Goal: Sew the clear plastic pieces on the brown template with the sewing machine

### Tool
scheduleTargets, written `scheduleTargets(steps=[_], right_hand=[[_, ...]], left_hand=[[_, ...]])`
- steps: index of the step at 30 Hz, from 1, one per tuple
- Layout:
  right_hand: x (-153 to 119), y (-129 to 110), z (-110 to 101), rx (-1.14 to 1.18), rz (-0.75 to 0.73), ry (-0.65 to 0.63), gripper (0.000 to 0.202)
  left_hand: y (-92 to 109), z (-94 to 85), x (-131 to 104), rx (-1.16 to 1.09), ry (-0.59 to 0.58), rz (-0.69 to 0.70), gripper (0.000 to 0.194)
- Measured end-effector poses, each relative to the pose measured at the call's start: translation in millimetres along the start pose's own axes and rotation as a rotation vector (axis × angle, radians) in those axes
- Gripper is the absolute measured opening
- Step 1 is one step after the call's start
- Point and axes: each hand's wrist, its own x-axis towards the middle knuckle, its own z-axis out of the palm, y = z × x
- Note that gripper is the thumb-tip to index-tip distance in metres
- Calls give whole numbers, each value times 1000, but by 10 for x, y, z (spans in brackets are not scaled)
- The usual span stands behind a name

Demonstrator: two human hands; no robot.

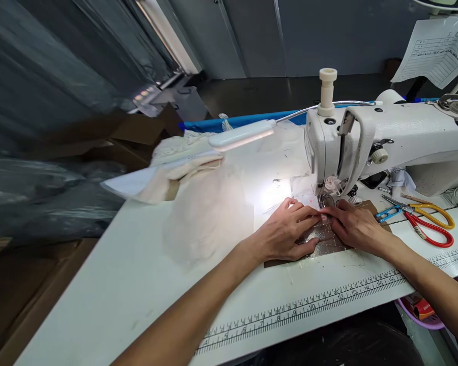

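My left hand (290, 231) rests on the machine bed just in front of the needle area of a white sewing machine (412, 129). Its fingers reach forward, with the thumb lower on the metal plate (328, 241). My right hand (353, 226) comes in from the other side, fingers bent, its fingertips meeting those of the left. Whatever they pinch there is too small and covered to make out. Directly behind the fingertips is the presser foot (327, 200). A pale pink gathered bit of fabric (332, 183) sits on the machine head above it.
Sheer pale fabric (202, 223) lies left on the white table (110, 300). A lit lamp (244, 134) hangs over it. Red-and-yellow-handled scissors (429, 221) and blue thread snips (387, 213) lie right. A printed ruler (309, 310) runs along the front edge. Cardboard boxes (137, 134) stand left.
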Motion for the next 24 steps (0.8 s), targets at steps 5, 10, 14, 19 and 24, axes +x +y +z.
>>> scheduleTargets(steps=[5,10,14,19,24], right_hand=[[-52,23,29,13,-43,16,42],[-84,2,4,14,-74,52,42],[-43,-25,-15,-27,-54,13,42],[-29,1,1,-1,-17,-2,42],[-29,121,-81,259,-23,79,34]], left_hand=[[4,-4,8,60,-48,-41,34],[2,1,16,134,-82,-47,38],[-18,15,21,133,-103,-82,42],[-41,13,35,115,-144,-128,46],[-58,-1,48,117,-178,-149,47]])
